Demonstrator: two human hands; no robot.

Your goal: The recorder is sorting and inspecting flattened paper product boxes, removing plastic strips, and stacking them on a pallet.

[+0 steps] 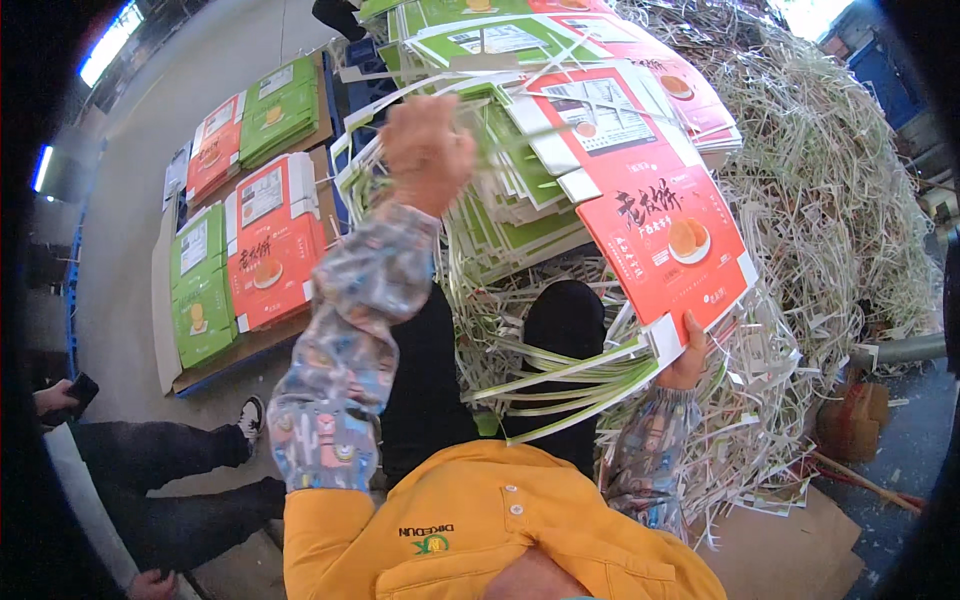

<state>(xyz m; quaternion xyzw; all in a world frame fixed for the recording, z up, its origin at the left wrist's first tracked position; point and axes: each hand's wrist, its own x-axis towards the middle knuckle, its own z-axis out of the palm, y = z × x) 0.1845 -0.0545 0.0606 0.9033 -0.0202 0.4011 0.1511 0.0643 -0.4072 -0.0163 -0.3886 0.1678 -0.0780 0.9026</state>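
My right hand (pixel 686 358) grips the near corner of a stack of red printed carton sheets (pixel 655 225), its thumb on top. The stack slants up and away to the left. Motion smears my left hand (pixel 430 150), raised over green printed carton sheets (pixel 515 215); its fingers look curled, but what they hold, if anything, is unclear. Thin white and green paper trim strips (pixel 560 375) fan out from the near edge of the red sheets across my knees. More loose strips lie around the green sheets.
At the left, a pallet (pixel 250 345) bears stacks of red and green carton sheets (pixel 270 240). A large heap of shredded paper trim (pixel 830 170) rises at the right. Another person's legs (pixel 170 455) and a hand with a phone (pixel 75 395) show at the lower left.
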